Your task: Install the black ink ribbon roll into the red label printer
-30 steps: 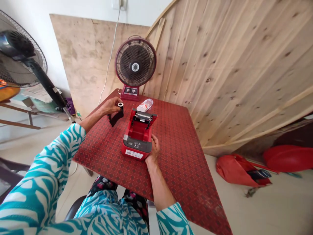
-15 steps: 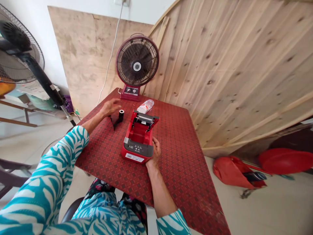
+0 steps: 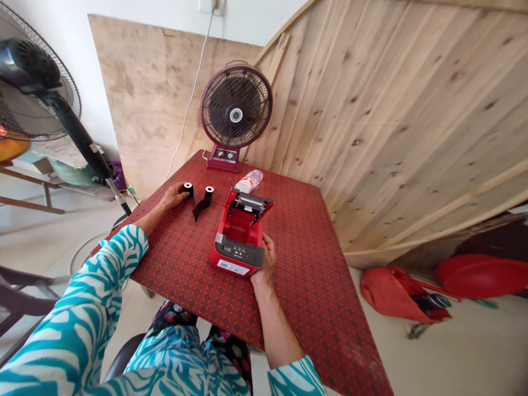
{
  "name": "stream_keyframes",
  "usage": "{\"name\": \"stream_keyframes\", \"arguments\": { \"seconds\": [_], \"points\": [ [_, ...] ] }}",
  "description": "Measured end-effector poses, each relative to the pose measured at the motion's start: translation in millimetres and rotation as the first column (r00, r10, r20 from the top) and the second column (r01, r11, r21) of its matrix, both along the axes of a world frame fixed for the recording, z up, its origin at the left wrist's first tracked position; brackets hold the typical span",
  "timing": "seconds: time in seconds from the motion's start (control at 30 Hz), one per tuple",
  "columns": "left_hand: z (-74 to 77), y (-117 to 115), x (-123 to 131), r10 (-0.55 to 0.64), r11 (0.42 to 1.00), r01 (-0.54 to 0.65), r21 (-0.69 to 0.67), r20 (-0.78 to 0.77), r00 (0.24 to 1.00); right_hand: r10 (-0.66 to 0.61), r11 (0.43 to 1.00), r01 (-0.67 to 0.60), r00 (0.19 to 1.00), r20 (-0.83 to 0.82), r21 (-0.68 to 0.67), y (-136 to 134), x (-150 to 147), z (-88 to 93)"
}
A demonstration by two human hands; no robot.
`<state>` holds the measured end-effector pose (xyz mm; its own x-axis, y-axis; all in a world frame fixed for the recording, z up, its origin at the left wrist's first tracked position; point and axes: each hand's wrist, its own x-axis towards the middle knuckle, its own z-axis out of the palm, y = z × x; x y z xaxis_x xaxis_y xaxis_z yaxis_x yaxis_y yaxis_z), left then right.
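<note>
Steadying the open red-and-black plastic printer (image 3: 239,234) on the red patterned counter (image 3: 307,264), the right hand (image 3: 267,264) lies along its right side, grip too hidden to tell; left of the printer, the left hand (image 3: 171,197) grasps a black, white-cored roll (image 3: 188,190), best kept upright against unwinding.

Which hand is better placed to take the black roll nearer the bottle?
Probably the left hand, at the neighbouring black roll; the right hand is farther off, against the red printer.
</note>
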<state>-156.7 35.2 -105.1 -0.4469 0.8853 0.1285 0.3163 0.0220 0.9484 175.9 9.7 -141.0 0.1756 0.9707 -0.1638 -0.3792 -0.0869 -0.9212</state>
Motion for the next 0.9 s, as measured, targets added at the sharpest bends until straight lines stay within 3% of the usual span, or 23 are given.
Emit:
{"name": "stream_keyframes", "arguments": {
  "seconds": [0.1,0.17,0.3,0.4,0.47,0.6,0.73,0.9],
  "points": [
    [2.0,-8,-3,0.002,1.000,-0.003,0.020,0.006,1.000,0.001,1.000,-0.001,1.000,0.009,0.008,1,0,-2.6],
    [11.3,-21,-1,-0.063,0.996,0.061,0.069,0.035,0.997,0.010,0.999,-0.011,1.000,0.022,0.042,2,-1,-5.7],
    [60.1,-53,25,-0.342,0.931,0.339,0.134,0.000,0.940,0.004,0.994,-0.009,0.999,0.041,0.108,6,-4,-12.1],
    [102.1,-66,64,-0.524,0.842,0.538,0.041,-0.171,0.834,-0.009,0.991,0.003,0.999,0.038,0.131,8,-7,-12.4],
    [117.5,-65,92,-0.618,0.771,0.636,-0.038,-0.292,0.731,-0.001,0.989,-0.003,1.000,0.028,0.147,8,-8,-10.4],
    [114.5,-44,133,-0.664,0.722,0.658,-0.216,-0.483,0.570,0.005,0.986,-0.009,1.000,0.024,0.169,6,-8,-6.1],
    [104.5,-26,152,-0.653,0.739,0.522,-0.427,-0.644,0.399,0.014,0.982,-0.021,0.999,0.035,0.190,6,-8,-5.9],
    [107.2,-13,171,-0.675,0.715,0.373,-0.591,-0.723,0.146,0.023,0.980,-0.027,0.999,0.025,0.195,7,-10,-6.2]
  ]
}}
